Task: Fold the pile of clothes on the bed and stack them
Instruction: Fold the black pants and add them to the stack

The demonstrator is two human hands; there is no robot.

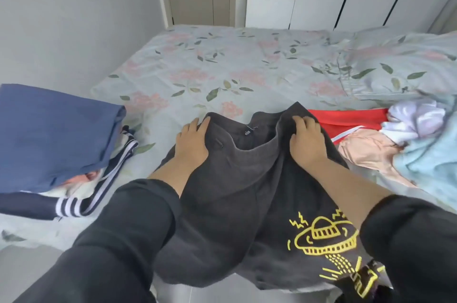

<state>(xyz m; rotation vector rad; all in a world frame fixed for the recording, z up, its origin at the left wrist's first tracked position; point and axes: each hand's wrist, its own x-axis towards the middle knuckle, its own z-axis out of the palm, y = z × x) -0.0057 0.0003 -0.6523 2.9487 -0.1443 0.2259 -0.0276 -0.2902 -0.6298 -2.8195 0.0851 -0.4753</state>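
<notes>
Clearly, both hands work on one dark grey garment (pixel 247 179), which lies at the near edge of the bed (pixel 222 67), with its lower part (the one with a yellow printed drawing) hanging over that edge. The left hand (pixel 191 144) grasps the left side of the waist opening, thumb on the cloth. The right hand (pixel 306 141) grasps the right side, its fingers curled over a raised fold.

Near the left edge of the bed is the folded stack. A blue garment (pixel 54 134) is on top and a navy piece with white stripes (pixel 74 206) is under it.

Near the right edge lies the unfolded pile, just beside the right hand: a red piece (pixel 346 119), a pink one (pixel 366 151) and a light blue one (pixel 427 164). A pillow (pixel 400 65) lies behind the pile, toward the far right corner.
</notes>
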